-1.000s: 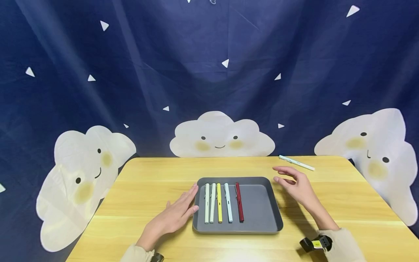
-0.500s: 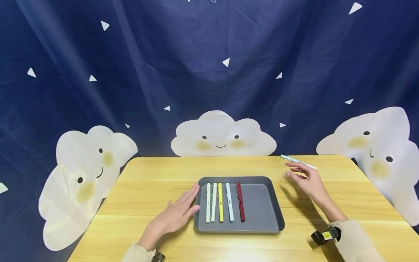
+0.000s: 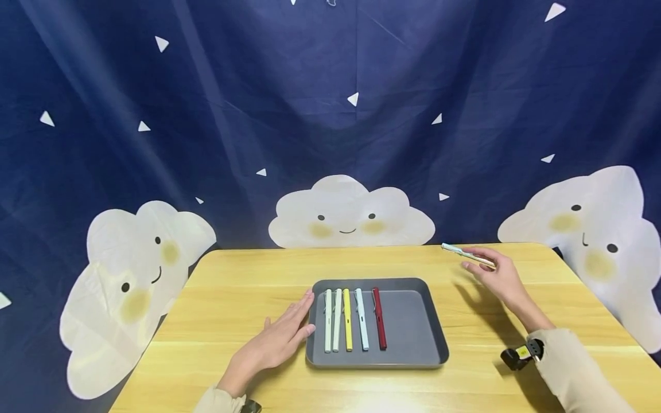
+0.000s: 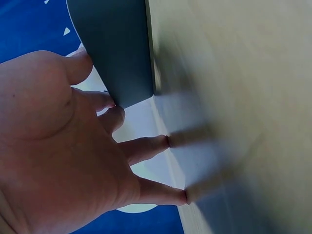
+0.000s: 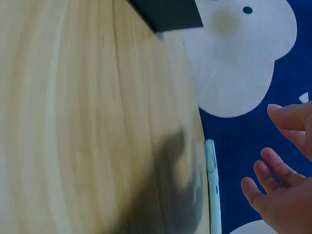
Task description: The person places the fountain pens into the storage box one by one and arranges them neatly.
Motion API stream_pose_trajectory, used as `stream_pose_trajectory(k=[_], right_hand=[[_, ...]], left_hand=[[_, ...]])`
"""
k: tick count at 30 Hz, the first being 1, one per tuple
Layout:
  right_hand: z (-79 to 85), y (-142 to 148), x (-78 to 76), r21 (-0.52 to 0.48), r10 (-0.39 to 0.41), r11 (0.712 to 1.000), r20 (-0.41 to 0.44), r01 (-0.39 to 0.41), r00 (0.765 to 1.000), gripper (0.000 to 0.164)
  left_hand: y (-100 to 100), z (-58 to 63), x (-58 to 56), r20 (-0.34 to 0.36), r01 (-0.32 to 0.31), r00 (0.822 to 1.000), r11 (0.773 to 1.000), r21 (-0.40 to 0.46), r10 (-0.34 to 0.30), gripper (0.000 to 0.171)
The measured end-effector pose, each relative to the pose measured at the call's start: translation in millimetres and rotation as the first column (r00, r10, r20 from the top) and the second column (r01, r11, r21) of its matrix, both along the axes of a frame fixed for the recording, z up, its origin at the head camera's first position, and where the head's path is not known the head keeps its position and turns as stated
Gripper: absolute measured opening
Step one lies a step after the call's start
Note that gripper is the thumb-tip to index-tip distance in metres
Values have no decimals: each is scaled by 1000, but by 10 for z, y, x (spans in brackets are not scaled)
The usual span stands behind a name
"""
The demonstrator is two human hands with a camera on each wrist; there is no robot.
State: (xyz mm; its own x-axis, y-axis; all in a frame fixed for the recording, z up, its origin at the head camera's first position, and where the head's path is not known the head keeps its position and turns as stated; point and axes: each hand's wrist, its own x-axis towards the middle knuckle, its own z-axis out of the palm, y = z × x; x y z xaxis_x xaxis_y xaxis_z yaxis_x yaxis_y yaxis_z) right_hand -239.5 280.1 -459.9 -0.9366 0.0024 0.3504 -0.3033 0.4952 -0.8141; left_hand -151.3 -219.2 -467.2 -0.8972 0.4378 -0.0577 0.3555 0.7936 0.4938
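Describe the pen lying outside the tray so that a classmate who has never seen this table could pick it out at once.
Start at the wooden table and find the grey tray in its middle. Look past the tray's far right corner, near the table's back edge, where the right hand reaches: the pale mint pen lies there at a slant. It alone is on bare wood; the five others lie in the tray.

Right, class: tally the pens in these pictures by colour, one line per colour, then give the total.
Pale green pen: 1
White pen: 1
Yellow pen: 1
Light blue pens, one in the tray and one loose on the table: 2
Dark red pen: 1
Total: 6 pens
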Motion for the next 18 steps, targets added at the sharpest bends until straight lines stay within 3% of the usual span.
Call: stream_pose_trajectory(k=[4, 8, 18], right_hand=[[-12, 85, -82, -17, 11, 1000, -3, -11, 1000, 42], [-32, 162, -148, 49, -17, 999, 9, 17, 1000, 42], [-134, 325, -268, 154, -94, 985, 142, 72, 985, 48]], left_hand=[[0, 2, -1, 1, -5, 1000, 1000, 1, 5, 66], [-5, 1, -1, 0, -2, 1000, 1000, -4, 2, 66], [-15, -19, 1, 8, -5, 1000, 1000, -8, 5, 66]])
